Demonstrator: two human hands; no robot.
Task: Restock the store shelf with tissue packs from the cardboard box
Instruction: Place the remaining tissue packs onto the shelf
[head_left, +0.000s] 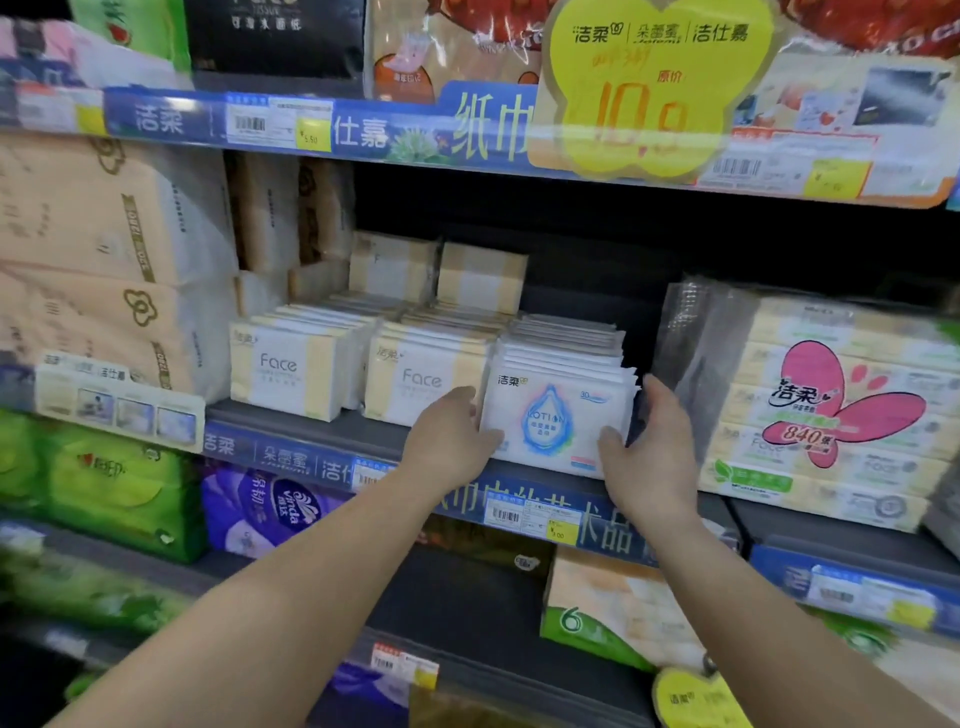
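Your left hand (451, 439) and right hand (648, 457) clamp the front Lotion tissue pack (553, 423) from both sides, upright on the shelf (311, 423) beside Face packs (421, 376).

Price tags (524, 521) too blurred to read, rear Face packs (436, 273) perhaps hidden in shadow

- One head-worn wide-angle view, facing forward and slightly down.
- It sits close to the grey metal store shelf (311, 423), within arm's reach.
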